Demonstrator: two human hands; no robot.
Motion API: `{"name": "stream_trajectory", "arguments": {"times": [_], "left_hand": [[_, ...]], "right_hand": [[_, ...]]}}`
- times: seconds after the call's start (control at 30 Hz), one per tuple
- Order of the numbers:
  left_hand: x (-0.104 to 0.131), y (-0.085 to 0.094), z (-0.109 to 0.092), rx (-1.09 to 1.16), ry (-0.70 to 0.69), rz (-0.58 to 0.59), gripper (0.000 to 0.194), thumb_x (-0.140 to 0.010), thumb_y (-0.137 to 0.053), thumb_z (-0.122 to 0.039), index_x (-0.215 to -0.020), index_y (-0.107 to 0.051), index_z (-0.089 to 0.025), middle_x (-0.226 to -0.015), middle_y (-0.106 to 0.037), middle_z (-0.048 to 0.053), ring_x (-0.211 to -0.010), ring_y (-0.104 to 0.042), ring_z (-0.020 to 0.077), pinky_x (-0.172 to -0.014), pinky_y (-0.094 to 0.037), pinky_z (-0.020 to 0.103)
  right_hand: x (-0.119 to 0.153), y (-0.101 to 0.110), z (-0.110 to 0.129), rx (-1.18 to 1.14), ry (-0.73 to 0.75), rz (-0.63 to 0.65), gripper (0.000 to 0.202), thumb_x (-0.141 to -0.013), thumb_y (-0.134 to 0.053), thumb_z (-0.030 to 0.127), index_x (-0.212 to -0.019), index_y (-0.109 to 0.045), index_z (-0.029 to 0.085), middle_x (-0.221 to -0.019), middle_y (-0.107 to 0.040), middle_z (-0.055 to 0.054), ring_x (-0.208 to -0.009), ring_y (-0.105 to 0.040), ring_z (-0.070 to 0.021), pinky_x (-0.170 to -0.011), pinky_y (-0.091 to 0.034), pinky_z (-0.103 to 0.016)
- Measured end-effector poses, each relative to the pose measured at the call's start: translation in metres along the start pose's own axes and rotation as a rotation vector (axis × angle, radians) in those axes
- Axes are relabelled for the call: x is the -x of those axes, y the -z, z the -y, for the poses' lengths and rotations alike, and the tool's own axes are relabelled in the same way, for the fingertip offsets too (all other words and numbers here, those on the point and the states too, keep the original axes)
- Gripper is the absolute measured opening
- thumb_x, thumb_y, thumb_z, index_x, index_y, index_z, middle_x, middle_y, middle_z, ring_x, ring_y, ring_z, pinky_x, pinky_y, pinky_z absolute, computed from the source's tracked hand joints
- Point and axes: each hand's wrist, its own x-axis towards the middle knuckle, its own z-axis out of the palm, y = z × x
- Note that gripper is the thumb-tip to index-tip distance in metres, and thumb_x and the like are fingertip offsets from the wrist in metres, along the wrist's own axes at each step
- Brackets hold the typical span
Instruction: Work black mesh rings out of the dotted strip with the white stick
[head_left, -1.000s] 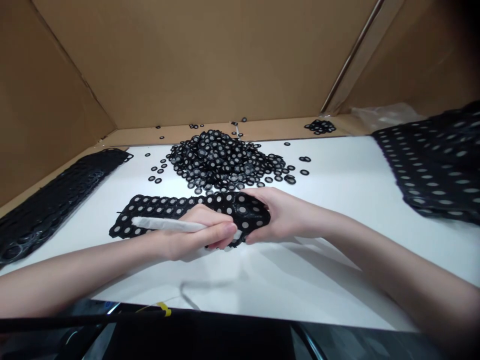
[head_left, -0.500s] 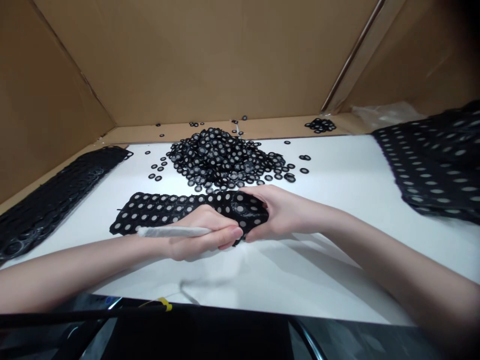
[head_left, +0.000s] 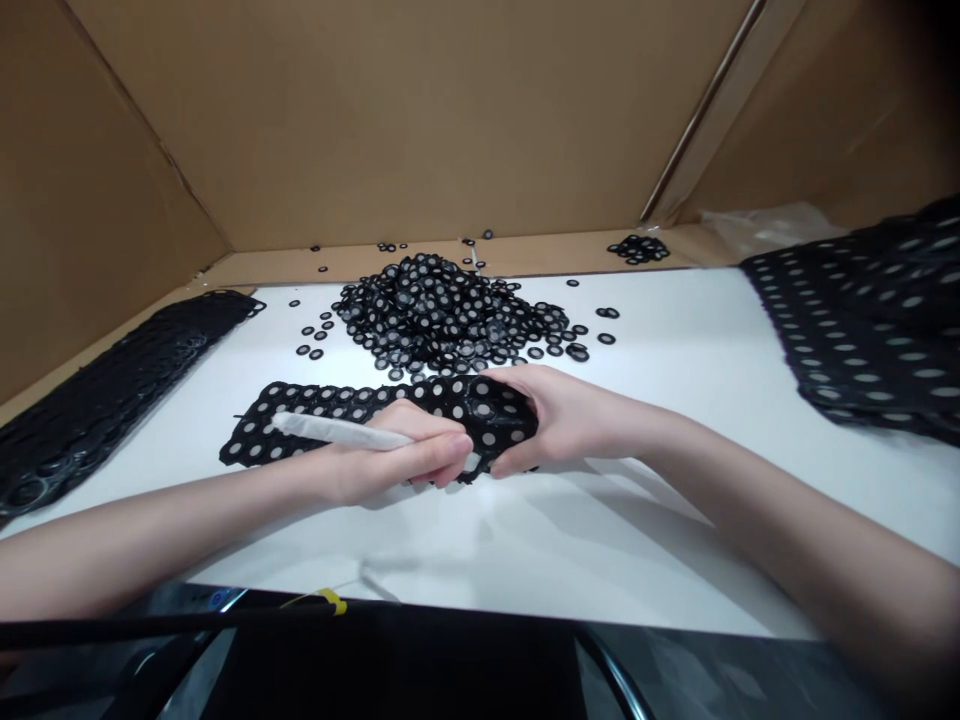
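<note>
A black sheet with rows of pale round dots [head_left: 360,400] lies on the white tabletop, its right end bent up. My right hand [head_left: 559,420] grips that raised end, thumb below and fingers behind. My left hand [head_left: 412,450] is closed around a white pen-like tool [head_left: 337,430], whose back end points left; its tip is hidden by the fingers, close to the sheet's front edge. Just behind the sheet lies a heap of small black rings with pale centres [head_left: 442,310].
A black sheet of rings [head_left: 97,400] lies at the left, and a large dotted black sheet [head_left: 862,320] at the right. Behind are a small ring pile [head_left: 637,248], clear plastic [head_left: 765,225] and cardboard walls [head_left: 420,120]. Loose rings surround the heap.
My left hand has shifted slightly left and up, and the tool's back end has risen. My right hand keeps its hold on the sheet.
</note>
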Motion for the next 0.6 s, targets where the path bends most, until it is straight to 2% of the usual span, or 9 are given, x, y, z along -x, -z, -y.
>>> {"name": "stream_trajectory", "arguments": {"times": [0.23, 0.47, 0.6], "left_hand": [[-0.0022, -0.0041, 0.0033, -0.029, -0.061, 0.007, 0.041, -0.096, -0.036, -0.025, -0.058, -0.047, -0.015, -0.054, -0.045, -0.003, -0.051, -0.041, 0.0066, -0.053, -0.035, 0.019], [-0.0031, -0.0075, 0.0022, -0.161, -0.091, 0.039, 0.043, -0.097, -0.036, -0.028, -0.057, -0.045, -0.014, -0.056, -0.047, -0.002, -0.052, -0.042, 0.0068, -0.055, -0.034, 0.02], [-0.003, -0.0008, 0.0034, -0.001, -0.019, 0.094, 0.043, -0.096, -0.039, -0.032, -0.057, -0.049, -0.014, -0.054, -0.045, -0.001, -0.052, -0.042, 0.0083, -0.054, -0.034, 0.022]], "right_hand": [[-0.0007, -0.0003, -0.0009, 0.019, -0.013, -0.004, 0.034, -0.057, -0.08, 0.026, -0.084, -0.06, 0.019, -0.081, -0.06, 0.002, -0.077, -0.056, -0.0187, -0.064, -0.043, -0.028], [-0.0008, -0.0012, 0.0013, -0.028, -0.005, 0.01, 0.032, -0.059, -0.078, 0.024, -0.085, -0.06, 0.018, -0.083, -0.061, 0.001, -0.08, -0.058, -0.0195, -0.067, -0.045, -0.028], [-0.0006, 0.0003, 0.0009, -0.027, -0.017, 0.008, 0.033, -0.058, -0.078, 0.026, -0.084, -0.06, 0.018, -0.086, -0.063, 0.001, -0.082, -0.058, -0.0199, -0.068, -0.046, -0.029]]}}
